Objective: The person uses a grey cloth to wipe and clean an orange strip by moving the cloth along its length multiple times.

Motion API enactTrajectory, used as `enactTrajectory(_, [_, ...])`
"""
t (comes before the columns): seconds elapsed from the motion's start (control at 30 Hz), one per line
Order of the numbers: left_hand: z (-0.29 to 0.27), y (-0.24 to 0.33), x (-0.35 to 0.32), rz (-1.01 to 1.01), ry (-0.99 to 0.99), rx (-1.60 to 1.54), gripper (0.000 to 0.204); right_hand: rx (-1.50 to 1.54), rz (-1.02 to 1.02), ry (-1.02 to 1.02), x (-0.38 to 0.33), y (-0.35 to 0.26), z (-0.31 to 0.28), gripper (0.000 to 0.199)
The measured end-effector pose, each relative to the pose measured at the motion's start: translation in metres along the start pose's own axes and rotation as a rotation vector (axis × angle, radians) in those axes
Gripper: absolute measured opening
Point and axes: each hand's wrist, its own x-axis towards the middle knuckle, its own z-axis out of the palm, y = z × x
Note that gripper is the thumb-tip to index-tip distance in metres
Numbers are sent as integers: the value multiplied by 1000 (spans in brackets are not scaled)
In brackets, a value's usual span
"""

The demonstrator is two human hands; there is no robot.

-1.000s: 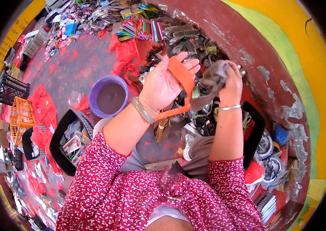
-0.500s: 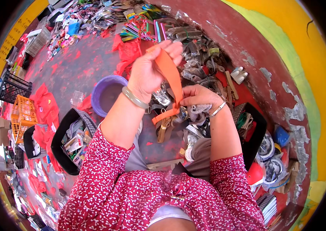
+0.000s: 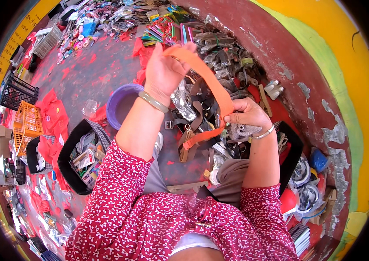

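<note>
A flat orange strap [image 3: 210,78] arches between my two hands above a pile of belts. My left hand [image 3: 163,73], wearing a pale bangle, is raised at the upper middle and holds one stretch of it between thumb and fingers; the fingertips are smeared by motion. My right hand [image 3: 250,114] pinches the strap lower down, thumb against fingers. Past that pinch, a loose orange length hangs toward the lower left. Beneath lie brown and grey belts [image 3: 197,115] with metal buckles, and a clear plastic-wrapped bundle [image 3: 184,104].
A purple basin [image 3: 111,108] stands left of my left forearm. Black baskets of goods flank me, one left [image 3: 64,174] and one right [image 3: 296,143]. Farther left are an orange crate [image 3: 26,124] and black crate [image 3: 16,91]. A peeling red wall [image 3: 319,100] curves along the right.
My right hand has moved right with its part of the strap, widening the gap between my hands. My left hand has shifted slightly left and turned, and the strap now bows upward.
</note>
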Motion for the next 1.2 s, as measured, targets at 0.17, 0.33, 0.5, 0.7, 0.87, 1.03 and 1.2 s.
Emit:
enactTrajectory(0.17, [28, -40, -22, -126, 39, 53, 70, -62, 100, 83, 14, 9, 4, 15])
enactTrajectory(0.33, [19, -47, -22, -85, -56, 137, 59, -468, 82, 189, 17, 14, 3, 32])
enactTrajectory(0.5, [23, -53, -27, -143, -133, 170, 55, 393, -264, 980, 9, -11, -13, 7])
enactTrajectory(0.7, [44, -80, -51, -249, 73, 181, 57, -748, -748, 898, 45, -16, 39, 27])
enactTrajectory(0.87, [27, -52, -39, -120, -17, 164, 62, -946, -706, 735, 54, 9, 62, 43])
enactTrajectory(1.03, [21, -57, -38, -199, -62, 158, 61, -1030, -728, 848, 46, 10, 63, 40])
enactTrajectory(1.2, [22, -94, -55, -263, 113, 97, 52, -992, -680, 1076, 53, 0, 54, 36])
